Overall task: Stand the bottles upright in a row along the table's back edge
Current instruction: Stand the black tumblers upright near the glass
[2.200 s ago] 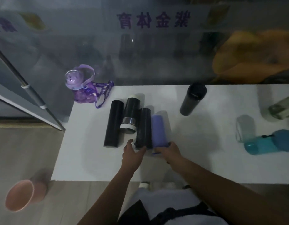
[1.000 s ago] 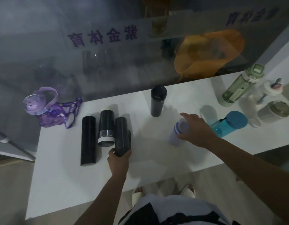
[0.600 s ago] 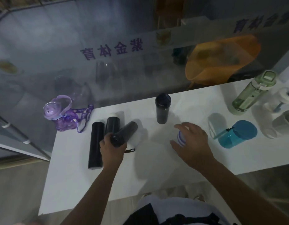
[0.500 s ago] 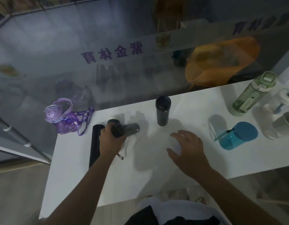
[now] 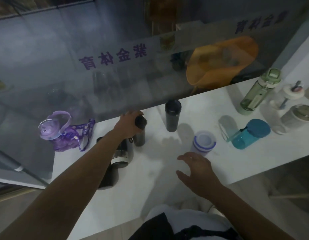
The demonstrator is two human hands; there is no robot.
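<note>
two black flasks (image 5: 115, 158) left lying flat near the table's left end, side by side under the reaching forearm, so not yet part of any row. left hand (image 5: 128, 124) wrapped around the upper end of a dark bottle (image 5: 140, 132), fingers closed on its cap end, bottle upright or close to it, base seemingly at the white table (image 5: 150, 179); held high probably to steer it toward the back edge and keep it from toppling. just to its right, a black tumbler (image 5: 172, 117) already standing close to the glass partition (image 5: 98, 75), likely the marker for where the row runs. lavender bottle (image 5: 204, 142) upright but nearer mid-table, well short of the back edge, so probably due another push rearward. right hand (image 5: 197, 168) open, fingers spread, holding nothing, hovering just in front of the lavender bottle. teal bottle (image 5: 250, 134) tilted or on its side further right; hard to say which. green bottle (image 5: 259, 91) and two pale cups (image 5: 292, 104) upright at the far right. purple kids' bottle (image 5: 60, 132) with strap at the left rear corner, leaning. judged well under halfway: several still down.
</note>
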